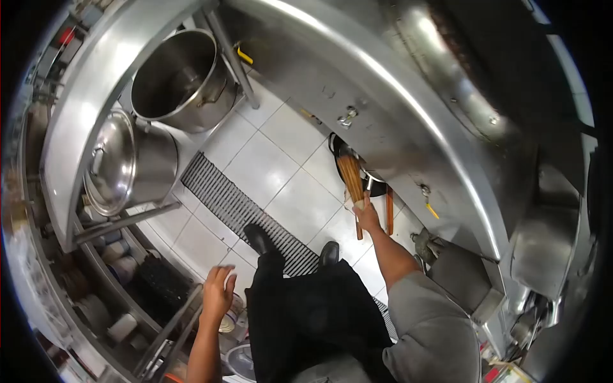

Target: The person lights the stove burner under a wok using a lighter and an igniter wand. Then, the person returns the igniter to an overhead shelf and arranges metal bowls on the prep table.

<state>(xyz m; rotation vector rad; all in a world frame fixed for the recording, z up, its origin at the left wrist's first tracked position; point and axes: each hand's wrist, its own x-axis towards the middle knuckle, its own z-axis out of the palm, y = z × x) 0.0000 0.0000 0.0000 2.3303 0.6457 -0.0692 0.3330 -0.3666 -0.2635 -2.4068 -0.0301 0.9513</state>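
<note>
My right hand [366,217] is low beside the steel counter front, its fingers closed around the narrow end of what looks like a bamboo wok brush [350,173]. The brush's wider end points away from me, over dark round pans [334,145] partly hidden under the counter. Beside the brush, a wooden handle [389,214] and a short metal handle stick out. My left hand [219,290] is open and holds nothing; its fingers are partly spread near the metal rail [185,313] of the shelving on the left.
A large open stockpot [211,105] and a lidded pot [156,159] stand on a low steel shelf at left. A slotted drain grate [220,198] crosses the white tiles [281,163]. Yellow-handled valves [432,209] project from the counter front. A steel box [463,271] stands at right.
</note>
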